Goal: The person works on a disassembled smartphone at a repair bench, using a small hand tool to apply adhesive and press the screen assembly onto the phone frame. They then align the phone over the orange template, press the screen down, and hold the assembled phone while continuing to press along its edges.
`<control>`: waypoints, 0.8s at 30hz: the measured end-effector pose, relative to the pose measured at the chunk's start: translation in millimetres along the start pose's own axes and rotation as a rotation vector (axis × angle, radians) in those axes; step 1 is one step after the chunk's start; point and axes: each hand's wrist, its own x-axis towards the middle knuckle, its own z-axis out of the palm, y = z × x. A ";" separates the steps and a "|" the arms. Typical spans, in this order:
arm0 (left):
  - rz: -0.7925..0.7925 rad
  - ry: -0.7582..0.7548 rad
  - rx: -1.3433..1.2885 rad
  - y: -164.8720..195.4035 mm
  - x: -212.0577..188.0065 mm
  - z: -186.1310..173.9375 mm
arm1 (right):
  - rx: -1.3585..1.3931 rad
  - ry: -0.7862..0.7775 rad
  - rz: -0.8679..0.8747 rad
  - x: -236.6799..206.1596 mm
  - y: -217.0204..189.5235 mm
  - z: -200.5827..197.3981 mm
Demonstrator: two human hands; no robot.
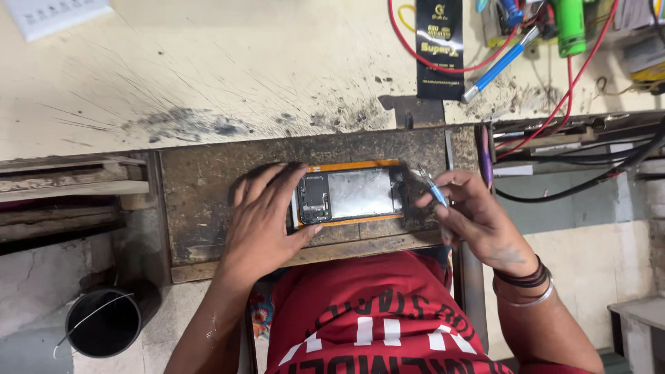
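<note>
- The opened, orange-edged smartphone with its back cover off point(350, 194) lay flat at the centre of the frame, on a dark, worn wooden work board point(208, 208) set into the pale, scratched counter point(208, 76).
- The left hand point(263, 218) lay spread, palm down, over the phone's left end; its fingers point(277, 183) were open and flat, pressing rather than clasping. This seemed the right hold: it pinned the phone so the tool could not push it along the board.
- The right hand point(471, 218) sat at the phone's right end, its fingers curled around a thin blue-handled metal tool point(433, 187), pinched like a pen. The tip pointed toward the phone's right edge; whether it touched could not be told.
- To do this well, I judged that the tool should be kept at a low angle with light pressure, since the exposed circuit board at the phone's left and the silvery plate point(360, 194) in the middle looked easy to scratch.
- Resting the right wrist on the board's edge would probably steady the tip.
- At the upper right of the frame lay red wires point(554, 118), a blue-handled pen-like tool point(502, 62), a green cylinder point(569, 28) and a black printed packet point(440, 48), well apart from the hands.
- A black bucket point(104, 322) stood on the floor at the lower left.
</note>
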 end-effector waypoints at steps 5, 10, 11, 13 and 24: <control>-0.013 -0.008 0.012 4.9 1.5 -4.9 | -1.060 0.267 -0.265 10.0 -11.4 10.1; -0.023 -0.025 0.003 5.8 -0.3 -7.6 | -1.250 0.385 -0.482 14.2 -39.7 24.7; -0.025 -0.025 0.005 5.8 -0.6 -7.5 | -1.286 0.377 -0.506 15.1 -44.6 25.6; -0.043 -0.040 0.011 5.7 -0.2 -6.9 | -1.300 0.362 -0.494 17.6 -51.6 26.5; -0.050 -0.045 0.022 4.0 -1.6 -6.1 | -1.482 0.189 -0.525 21.0 -79.0 35.8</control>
